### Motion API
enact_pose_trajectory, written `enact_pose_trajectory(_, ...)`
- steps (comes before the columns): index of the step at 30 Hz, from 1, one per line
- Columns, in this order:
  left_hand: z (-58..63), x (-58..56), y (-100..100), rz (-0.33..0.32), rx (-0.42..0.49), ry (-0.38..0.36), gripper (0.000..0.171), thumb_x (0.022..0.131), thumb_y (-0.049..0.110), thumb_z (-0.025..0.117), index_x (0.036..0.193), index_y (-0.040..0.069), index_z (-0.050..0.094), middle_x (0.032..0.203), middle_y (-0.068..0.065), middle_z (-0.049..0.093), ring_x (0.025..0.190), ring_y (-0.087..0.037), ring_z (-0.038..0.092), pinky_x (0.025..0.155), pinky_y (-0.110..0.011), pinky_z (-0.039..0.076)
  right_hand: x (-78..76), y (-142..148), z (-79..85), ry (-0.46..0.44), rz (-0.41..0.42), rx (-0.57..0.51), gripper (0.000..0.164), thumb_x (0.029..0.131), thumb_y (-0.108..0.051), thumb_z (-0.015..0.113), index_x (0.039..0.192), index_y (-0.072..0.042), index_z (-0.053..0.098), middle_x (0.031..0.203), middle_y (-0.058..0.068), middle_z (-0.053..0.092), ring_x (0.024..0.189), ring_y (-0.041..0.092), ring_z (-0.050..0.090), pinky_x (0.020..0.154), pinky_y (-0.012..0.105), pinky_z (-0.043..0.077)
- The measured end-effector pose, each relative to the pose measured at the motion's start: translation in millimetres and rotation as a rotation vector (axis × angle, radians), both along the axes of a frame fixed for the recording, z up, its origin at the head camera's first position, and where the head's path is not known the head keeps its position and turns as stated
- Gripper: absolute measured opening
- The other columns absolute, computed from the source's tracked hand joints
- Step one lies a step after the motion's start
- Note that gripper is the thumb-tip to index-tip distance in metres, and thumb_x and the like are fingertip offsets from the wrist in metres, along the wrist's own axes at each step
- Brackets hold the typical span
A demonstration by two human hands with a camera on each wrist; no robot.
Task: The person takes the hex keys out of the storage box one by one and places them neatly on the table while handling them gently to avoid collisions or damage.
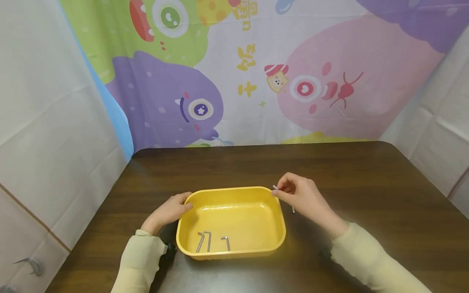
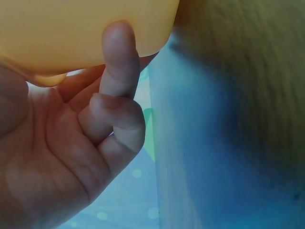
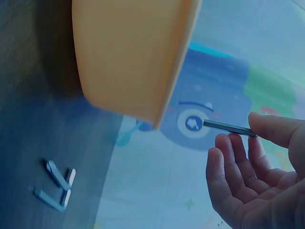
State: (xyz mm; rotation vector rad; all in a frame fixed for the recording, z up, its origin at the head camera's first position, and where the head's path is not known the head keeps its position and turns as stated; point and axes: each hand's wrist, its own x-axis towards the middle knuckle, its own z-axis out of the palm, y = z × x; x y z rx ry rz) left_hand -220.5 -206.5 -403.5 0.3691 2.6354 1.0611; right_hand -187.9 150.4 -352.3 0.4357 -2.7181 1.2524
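Note:
A yellow tray (image 1: 253, 230) sits on the table; its outer wall is orange-looking in the right wrist view. Three bent hex keys (image 1: 209, 241) lie inside, near its front left. My left hand (image 1: 167, 211) grips the tray's left side, with the thumb over the rim and fingers (image 2: 119, 52) against the outside. Above the tray's right rim, my right hand (image 1: 302, 195) pinches a metal hex key (image 3: 229, 128) between thumb and index finger. Two more hex keys (image 3: 58, 175) lie on the table below that hand, mostly hidden by it in the head view.
The dark wooden table (image 1: 366, 183) extends around the tray on all sides. A curtain with cartoon monsters (image 1: 249, 118) hangs at its back edge. Pale walls (image 1: 44, 122) stand to the left and right, and a small hook (image 1: 33, 265) is on the left one.

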Motion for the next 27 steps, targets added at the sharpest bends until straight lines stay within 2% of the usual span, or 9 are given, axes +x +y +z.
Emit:
enact_pose_trajectory(4,1.1,0.6,-1,-0.014,0.011,0.003,0.024,0.09,0.014,0.045,0.11,0.002,0.053,0.089,-0.007,0.057,0.074,-0.016,0.052,0.069,-0.029,0.043,-1.7,12,3.6,0.018,-0.052,0.015,0.019,0.079,-0.029,0.069,0.083,-0.015,0.058,0.079,-0.002,0.064,0.07,0.009,0.061,0.066,0.028,0.047)
enact_pose_trajectory(14,1.6,0.6,-1,-0.021,0.016,0.006,0.026,0.09,0.014,0.046,0.111,0.001,0.053,0.09,-0.007,0.058,0.075,-0.016,0.053,0.07,-0.03,0.043,-10.1,39,-3.5,0.068,-0.12,0.022,0.014,0.082,-0.023,0.066,0.09,-0.012,0.062,0.08,0.002,0.066,0.071,0.016,0.063,0.063,0.024,0.047)
enact_pose_trajectory(22,-0.2,0.1,-1,-0.009,0.019,-0.002,0.025,0.09,0.014,0.046,0.11,0.002,0.054,0.089,-0.007,0.058,0.075,-0.015,0.053,0.07,-0.029,0.043,-17.4,53,-14.4,0.029,-0.146,0.062,0.013,0.083,-0.015,0.064,0.094,-0.007,0.063,0.081,0.005,0.066,0.069,0.015,0.061,0.061,0.027,0.045)
enact_pose_trajectory(27,0.5,-0.1,0,-0.011,0.018,0.0,0.025,0.09,0.013,0.046,0.111,0.001,0.053,0.089,-0.007,0.058,0.074,-0.015,0.053,0.07,-0.03,0.043,-23.5,59,-22.5,-0.028,-0.145,0.105,0.013,0.084,-0.014,0.062,0.094,-0.006,0.064,0.079,0.004,0.064,0.065,0.014,0.056,0.061,0.029,0.042)
